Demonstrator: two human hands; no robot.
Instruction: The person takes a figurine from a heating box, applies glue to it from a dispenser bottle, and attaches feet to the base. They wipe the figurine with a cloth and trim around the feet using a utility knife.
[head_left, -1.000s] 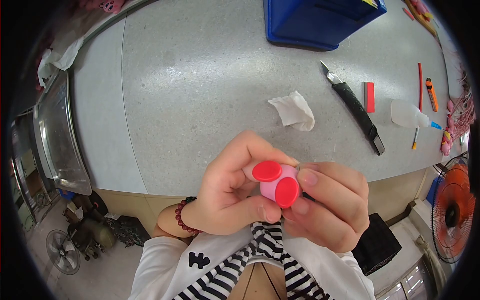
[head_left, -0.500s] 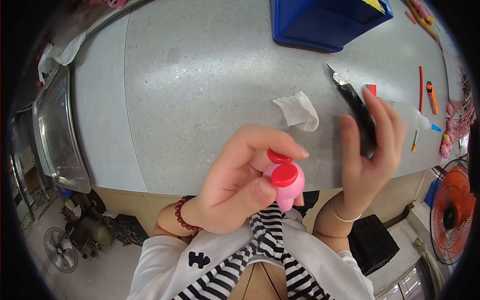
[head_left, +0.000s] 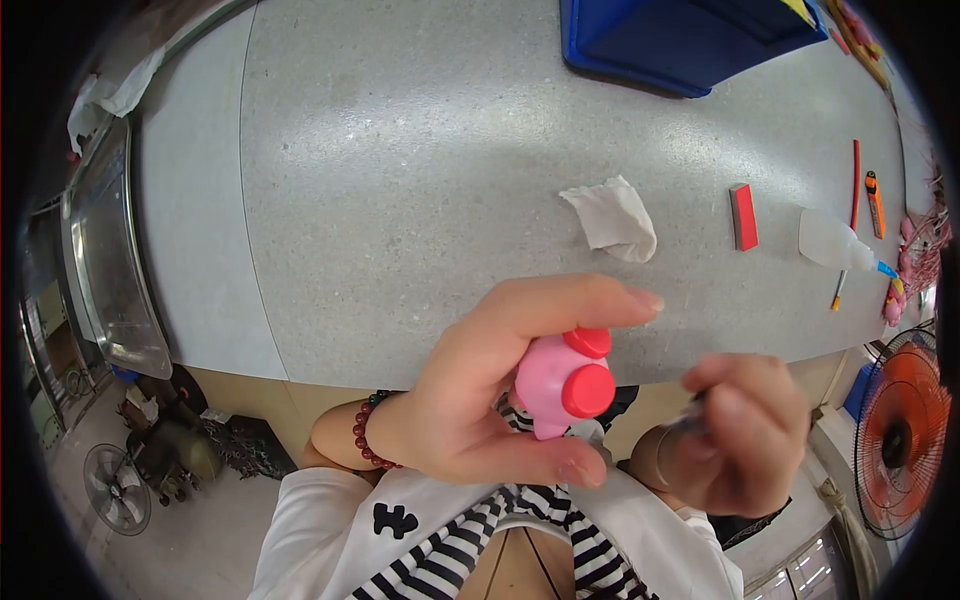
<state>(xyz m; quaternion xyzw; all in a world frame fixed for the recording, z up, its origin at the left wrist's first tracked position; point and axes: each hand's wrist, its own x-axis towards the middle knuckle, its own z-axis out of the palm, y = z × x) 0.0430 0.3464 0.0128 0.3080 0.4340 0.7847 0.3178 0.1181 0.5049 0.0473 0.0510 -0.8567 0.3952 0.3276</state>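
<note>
My left hand (head_left: 500, 380) holds a small pink toy figure (head_left: 545, 375) with two round red feet facing up. Its thumb and index finger are spread around the figure, and the fingers beneath are hidden. To the right, past the table edge, my right hand (head_left: 750, 430) is curled and blurred by motion. A greyish metal tip of the craft knife (head_left: 690, 418) pokes out from its fingers; the black handle is mostly hidden in the grip. On the table beyond my left hand lies a crumpled white tissue (head_left: 615, 222).
A red-and-grey block (head_left: 744, 217), a clear bottle with blue tip (head_left: 835, 240), a small brush (head_left: 838, 290), a red rod (head_left: 855, 185) and an orange cutter (head_left: 875, 205) lie right. A blue bin (head_left: 690, 45) stands at the back, a metal tray (head_left: 115, 250) left, a fan (head_left: 905, 430) right.
My right hand has picked the craft knife up off the table and drawn it back towards me. In my left hand the toy figure has turned, and the thumb has moved off it.
</note>
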